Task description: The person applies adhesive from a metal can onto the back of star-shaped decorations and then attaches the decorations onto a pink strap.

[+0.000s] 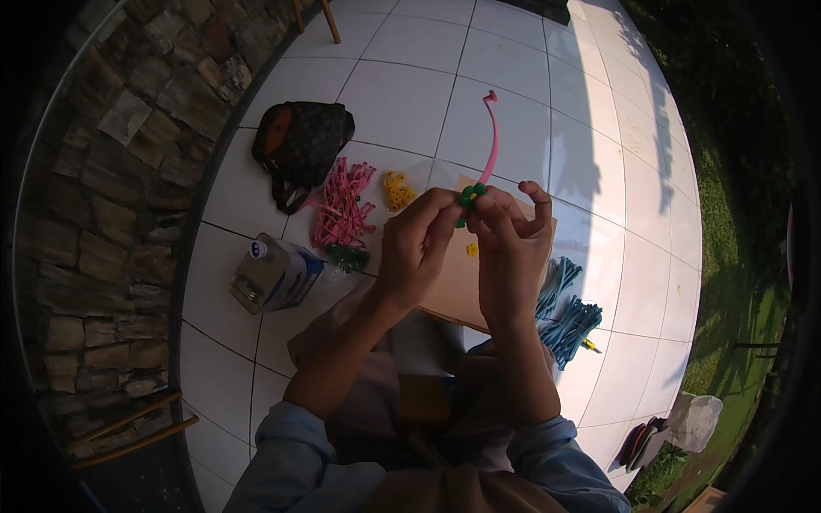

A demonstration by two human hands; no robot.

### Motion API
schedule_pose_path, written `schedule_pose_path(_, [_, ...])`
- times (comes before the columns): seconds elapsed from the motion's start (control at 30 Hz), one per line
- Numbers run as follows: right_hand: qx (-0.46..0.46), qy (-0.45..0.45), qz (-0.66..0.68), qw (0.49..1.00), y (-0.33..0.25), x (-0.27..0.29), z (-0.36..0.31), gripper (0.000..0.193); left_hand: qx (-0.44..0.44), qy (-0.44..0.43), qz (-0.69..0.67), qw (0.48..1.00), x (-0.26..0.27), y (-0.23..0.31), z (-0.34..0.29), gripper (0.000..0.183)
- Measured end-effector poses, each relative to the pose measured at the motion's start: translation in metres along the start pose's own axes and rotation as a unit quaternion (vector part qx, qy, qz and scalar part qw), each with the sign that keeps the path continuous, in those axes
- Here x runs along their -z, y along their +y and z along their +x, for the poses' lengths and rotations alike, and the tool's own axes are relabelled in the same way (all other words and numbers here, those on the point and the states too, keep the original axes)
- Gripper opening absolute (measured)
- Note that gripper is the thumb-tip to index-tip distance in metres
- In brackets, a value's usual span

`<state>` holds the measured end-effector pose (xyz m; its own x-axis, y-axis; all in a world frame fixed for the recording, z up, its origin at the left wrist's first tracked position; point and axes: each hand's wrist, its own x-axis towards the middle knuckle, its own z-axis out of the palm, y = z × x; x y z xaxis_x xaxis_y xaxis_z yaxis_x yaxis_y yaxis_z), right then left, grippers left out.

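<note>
My left hand (419,244) and my right hand (511,244) meet in front of me, fingertips pinching a small green flower-shaped piece (468,198) from both sides. A bit of yellow shows at its middle. From it a thin pink strip (493,141) rises in a slight curve, ending in a small knob. The little finger of the right hand stands raised. Below the hands lies a light brown board (449,286), and a small yellow flower piece (472,250) shows between my wrists. Fingers partly cover the green piece, so how it joins the strip is hidden.
To the left are a pile of pink strips (342,209), yellow pieces in a clear bag (398,190), green pieces (348,258), a dark backpack (304,141) and a metal can (275,275). Blue strip bundles (571,332) and a yellow cutter-like tool (591,346) lie right.
</note>
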<state>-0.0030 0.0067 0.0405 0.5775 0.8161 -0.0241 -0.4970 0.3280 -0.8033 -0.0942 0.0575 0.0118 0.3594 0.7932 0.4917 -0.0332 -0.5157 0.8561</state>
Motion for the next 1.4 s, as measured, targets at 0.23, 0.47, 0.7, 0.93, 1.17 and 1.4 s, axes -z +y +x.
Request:
schedule_pose_path(0.23, [0.007,0.000,-0.024,1.000,0.000,-0.001,0.000,0.044,-0.046,-0.007,0.031,0.998,0.003,-0.001,0.002,0.007])
schedule_pose_path(0.47, [-0.028,-0.015,0.017,0.999,0.002,0.004,0.007,0.051,0.053,-0.018,-0.006,0.998,0.005,-0.007,0.002,0.008])
schedule_pose_path(0.7, [0.018,-0.015,-0.089,0.996,0.008,0.001,0.010,0.060,0.082,-0.030,-0.041,0.995,-0.001,-0.002,0.002,0.010])
schedule_pose_path(0.93, [0.088,-0.013,-0.083,0.993,0.015,0.007,0.017,0.060,0.074,-0.027,-0.023,0.997,-0.006,-0.014,-0.002,0.013])
schedule_pose_path(1.17, [0.123,0.019,-0.116,0.985,0.024,0.015,0.023,0.061,0.137,-0.074,-0.045,0.987,-0.003,-0.016,0.000,0.016])
schedule_pose_path(1.4, [0.126,0.062,-0.163,0.977,0.033,0.045,0.038,0.059,0.036,-0.130,0.083,0.987,0.006,-0.032,0.006,0.017])
